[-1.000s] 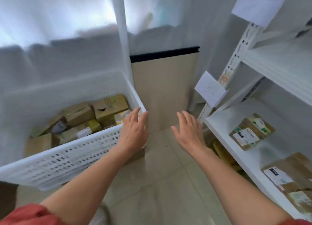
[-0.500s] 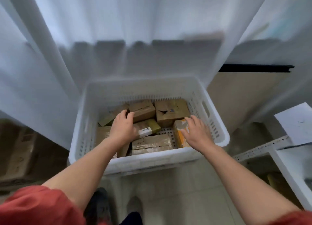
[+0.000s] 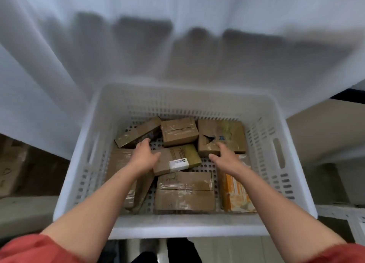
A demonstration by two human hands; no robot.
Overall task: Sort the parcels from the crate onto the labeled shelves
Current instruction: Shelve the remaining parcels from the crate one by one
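Observation:
A white perforated crate (image 3: 276, 136) fills the middle of the head view and holds several brown cardboard parcels. Both my hands are inside it. My left hand (image 3: 145, 156) reaches in with fingers extended, thumb at the left edge of a parcel with a white label (image 3: 179, 160), fingertips by a slanted flat box (image 3: 136, 133). My right hand (image 3: 224, 157) hovers open, its fingertips at the lower edge of a torn box (image 3: 223, 136). An orange-printed parcel (image 3: 237, 193) lies under my right forearm. Neither hand holds anything.
White sheeting (image 3: 177, 35) hangs behind the crate. More cardboard boxes (image 3: 11, 168) stand in shadow at the left. A white metal shelf edge (image 3: 353, 219) shows at the lower right. A large taped box (image 3: 184, 191) lies at the crate's near side.
The view has swung from the shelves to the crate and moved closer. Both hands have gone deeper into the crate, toward the parcels at the middle and back.

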